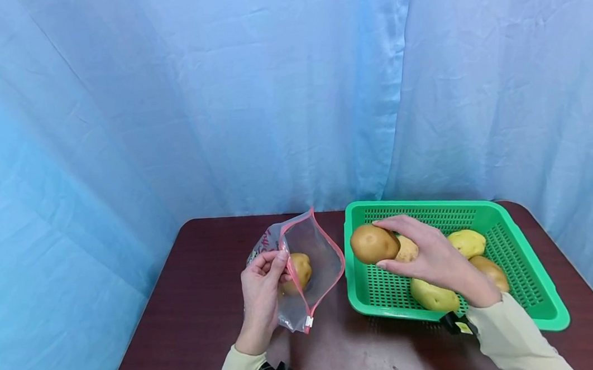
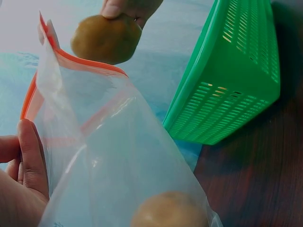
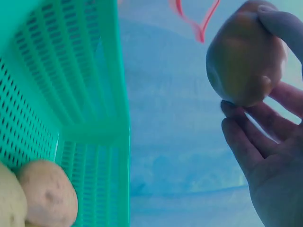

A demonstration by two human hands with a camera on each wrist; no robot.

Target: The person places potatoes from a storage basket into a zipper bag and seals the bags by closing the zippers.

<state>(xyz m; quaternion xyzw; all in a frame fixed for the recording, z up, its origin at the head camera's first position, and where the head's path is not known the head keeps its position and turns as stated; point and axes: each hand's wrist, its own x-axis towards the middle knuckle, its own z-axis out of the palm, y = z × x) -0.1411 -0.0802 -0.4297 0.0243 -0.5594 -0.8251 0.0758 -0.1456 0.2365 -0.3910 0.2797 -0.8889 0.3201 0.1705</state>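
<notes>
A clear zip bag with a pink-red zip edge gapes wide, and one potato lies inside it. My left hand pinches the near left side of its rim between thumb and fingers. Above the left part of the green basket, my right hand grips a brown potato between thumb and fingertips. In the left wrist view that potato shows just beyond the bag's orange-looking rim. A white slider sits at the bag's near corner.
The green slotted basket stands at the right of the dark wooden table. In it lie several potatoes, among them a yellow one, a brown one and a pale one. Blue curtains hang behind the table.
</notes>
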